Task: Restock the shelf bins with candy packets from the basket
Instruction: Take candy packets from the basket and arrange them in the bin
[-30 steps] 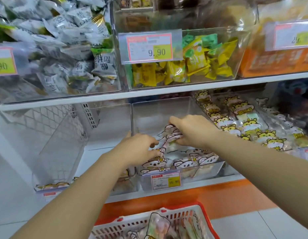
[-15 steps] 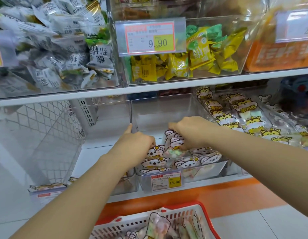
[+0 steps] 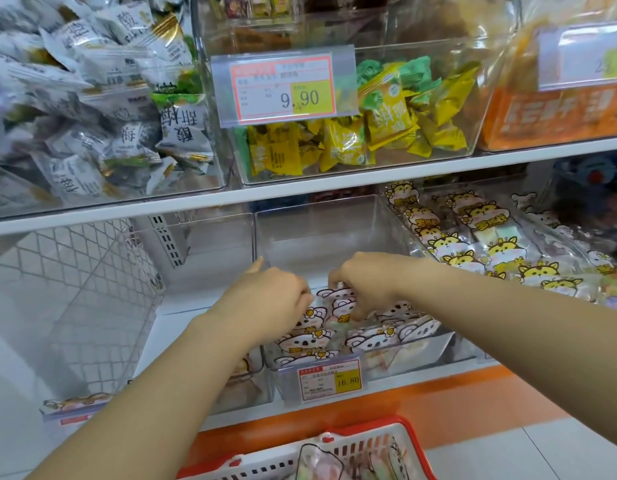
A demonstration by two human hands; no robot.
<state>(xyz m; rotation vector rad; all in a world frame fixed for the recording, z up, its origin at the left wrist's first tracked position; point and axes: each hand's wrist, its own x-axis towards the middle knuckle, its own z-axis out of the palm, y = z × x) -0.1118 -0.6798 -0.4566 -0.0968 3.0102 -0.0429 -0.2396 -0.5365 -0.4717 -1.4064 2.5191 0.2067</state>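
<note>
Drawn closer, left hand [image 3: 265,301] and right hand [image 3: 367,284] pinch koala packets [image 3: 307,342] in bin [image 3: 423,353] tagged 16.80.

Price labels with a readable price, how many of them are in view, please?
2: 9.90 label on the upper middle bin, 16.80 label on the lower middle bin. Others are unreadable.
</note>
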